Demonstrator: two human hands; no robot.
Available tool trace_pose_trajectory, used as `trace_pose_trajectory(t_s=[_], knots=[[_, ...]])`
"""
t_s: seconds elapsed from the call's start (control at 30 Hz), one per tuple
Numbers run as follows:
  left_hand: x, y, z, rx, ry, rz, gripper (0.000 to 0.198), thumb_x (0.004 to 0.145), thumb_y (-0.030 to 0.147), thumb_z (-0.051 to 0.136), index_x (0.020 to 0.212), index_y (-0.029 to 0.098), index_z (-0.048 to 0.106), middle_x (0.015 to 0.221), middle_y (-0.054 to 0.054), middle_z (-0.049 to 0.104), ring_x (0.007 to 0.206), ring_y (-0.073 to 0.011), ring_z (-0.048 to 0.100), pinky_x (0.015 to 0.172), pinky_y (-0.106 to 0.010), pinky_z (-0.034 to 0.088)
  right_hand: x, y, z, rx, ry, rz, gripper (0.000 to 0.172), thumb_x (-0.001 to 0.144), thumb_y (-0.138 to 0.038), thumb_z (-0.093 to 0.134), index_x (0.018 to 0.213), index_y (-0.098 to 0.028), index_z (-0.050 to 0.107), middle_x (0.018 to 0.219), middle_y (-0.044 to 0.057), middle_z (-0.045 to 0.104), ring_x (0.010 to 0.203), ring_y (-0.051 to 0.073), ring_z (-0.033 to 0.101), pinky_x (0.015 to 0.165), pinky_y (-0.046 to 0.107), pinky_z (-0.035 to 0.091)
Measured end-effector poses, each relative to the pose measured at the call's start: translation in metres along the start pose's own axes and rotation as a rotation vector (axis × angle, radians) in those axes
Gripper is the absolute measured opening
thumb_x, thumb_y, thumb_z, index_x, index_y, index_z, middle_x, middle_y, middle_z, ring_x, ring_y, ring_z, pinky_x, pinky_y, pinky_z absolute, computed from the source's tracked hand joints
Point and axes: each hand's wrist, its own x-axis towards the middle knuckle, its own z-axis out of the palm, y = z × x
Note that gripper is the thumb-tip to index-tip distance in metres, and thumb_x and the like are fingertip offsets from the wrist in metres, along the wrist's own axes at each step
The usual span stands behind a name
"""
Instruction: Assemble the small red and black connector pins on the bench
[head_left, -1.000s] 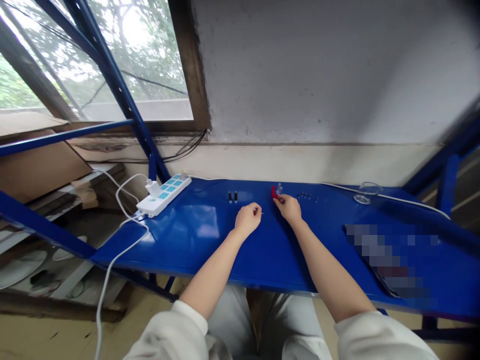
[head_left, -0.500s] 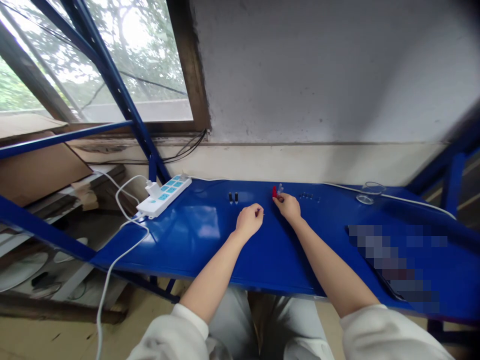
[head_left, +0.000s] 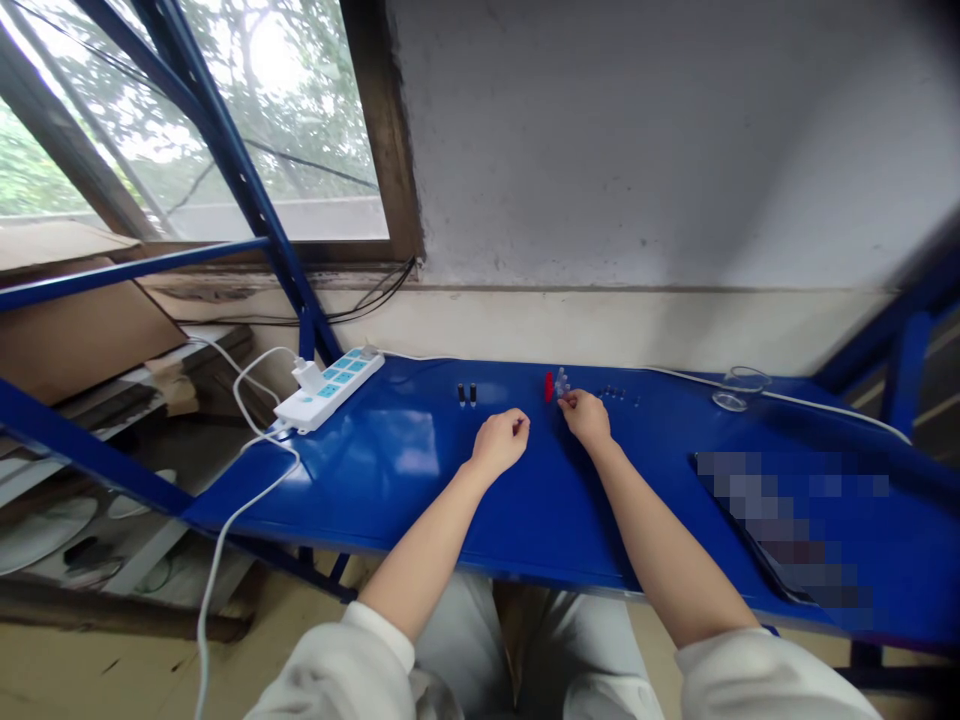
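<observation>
My left hand (head_left: 501,440) rests on the blue bench top (head_left: 390,470) with its fingers curled in a loose fist; what it holds, if anything, is too small to name. My right hand (head_left: 586,416) lies a little further back, fingertips pinched at a small clear piece (head_left: 562,382) that stands next to a small red piece (head_left: 548,386). Two short black cylinders (head_left: 466,394) stand upright left of my hands. A row of tiny dark parts (head_left: 616,393) lies just right of my right hand.
A white and blue power strip (head_left: 330,390) with white cables lies at the bench's back left. A clear round dish (head_left: 731,398) and a thin cable sit at the back right. A blurred-out flat object (head_left: 787,510) covers the right side. Wall and window frame stand behind.
My right hand's fingers shifted from the red piece to the clear piece beside it. The left hand stayed almost still.
</observation>
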Motion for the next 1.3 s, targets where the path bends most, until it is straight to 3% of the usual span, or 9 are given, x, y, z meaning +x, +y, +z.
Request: trace_pose_trajectory(t_s=[0.2,0.4,0.6,0.73,0.83,0.93,1.03,1.17,1.3], knots=[[-0.001,-0.002,-0.003,0.159,0.029,0.009,0.022,0.08,0.025,0.043,0.092,0.021,0.062,0.071,-0.006,0.064,0.061,-0.0178,0.058,0.055,-0.024,0.038,0.0,-0.003,-0.002,-0.046,-0.004,0.043,0.022,0.075,-0.035,0.051,0.082,-0.021,0.067,0.08,0.008,0.067,0.077,0.022,0.061,0.056,0.026,0.038],[0.006,-0.013,-0.024,0.278,0.213,-0.218,0.051,0.08,0.029,0.046,0.129,0.022,0.037,0.071,-0.007,0.063,0.063,-0.0209,0.06,0.064,-0.029,0.042,-0.001,-0.004,-0.004,-0.108,-0.022,0.054,0.028,0.076,-0.038,0.049,0.09,-0.02,0.066,0.085,0.009,0.067,0.082,0.022,0.061,0.06,0.027,0.04],[0.013,-0.023,-0.036,0.452,0.109,-0.365,0.06,0.084,0.03,0.037,0.138,0.026,0.012,0.085,-0.009,0.065,0.072,-0.0217,0.061,0.067,-0.032,0.044,-0.016,-0.019,-0.018,-0.253,-0.06,0.078,0.03,0.079,-0.037,0.045,0.091,-0.015,0.062,0.087,0.012,0.065,0.085,0.024,0.06,0.069,0.031,0.04],[0.013,-0.025,-0.035,0.47,0.08,-0.349,0.054,0.086,0.031,0.033,0.137,0.028,0.017,0.091,-0.01,0.064,0.077,-0.0237,0.061,0.068,-0.033,0.044,-0.03,-0.032,-0.029,-0.264,-0.044,0.005,0.029,0.081,-0.035,0.041,0.084,-0.015,0.062,0.079,0.012,0.065,0.08,0.023,0.061,0.068,0.031,0.039],[0.013,-0.028,-0.032,0.435,0.128,-0.296,0.047,0.086,0.029,0.033,0.133,0.027,0.029,0.101,-0.011,0.061,0.081,-0.0239,0.061,0.069,-0.033,0.044,-0.038,-0.038,-0.033,-0.197,-0.011,-0.055,0.029,0.082,-0.036,0.04,0.079,-0.017,0.062,0.074,0.011,0.064,0.073,0.021,0.061,0.064,0.028,0.038],[0.014,-0.033,-0.03,0.359,0.226,-0.253,0.036,0.086,0.023,0.033,0.12,0.023,0.045,0.107,-0.012,0.059,0.083,-0.0223,0.06,0.069,-0.031,0.044,-0.043,-0.04,-0.032,-0.109,0.035,-0.116,0.029,0.082,-0.037,0.04,0.074,-0.018,0.061,0.073,0.009,0.064,0.069,0.02,0.06,0.058,0.027,0.036],[0.018,-0.037,-0.027,0.156,0.272,-0.24,0.025,0.083,0.016,0.036,0.101,0.019,0.053,0.089,-0.009,0.063,0.076,-0.0184,0.06,0.066,-0.028,0.044,-0.044,-0.041,-0.029,-0.012,0.072,-0.181,0.03,0.082,-0.039,0.039,0.07,-0.018,0.058,0.071,0.008,0.063,0.064,0.019,0.058,0.054,0.025,0.033],[0.02,-0.029,-0.021,-0.37,0.215,-0.23,0.017,0.082,0.017,0.039,0.095,0.016,0.05,0.074,-0.002,0.061,0.043,-0.0071,0.051,0.048,-0.021,0.04,-0.046,-0.045,-0.023,0.168,0.092,-0.234,0.038,0.085,-0.047,0.031,0.078,-0.018,0.055,0.069,0.007,0.061,0.062,0.018,0.056,0.054,0.025,0.033],[0.016,-0.009,-0.015,-0.753,0.102,-0.195,0.017,0.081,0.024,0.044,0.095,0.016,0.048,0.075,-0.001,0.06,0.036,-0.0032,0.046,0.039,-0.016,0.034,-0.05,-0.05,-0.019,0.336,0.026,-0.229,0.047,0.085,-0.053,0.022,0.073,-0.019,0.051,0.063,0.005,0.058,0.06,0.017,0.055,0.056,0.025,0.035]])
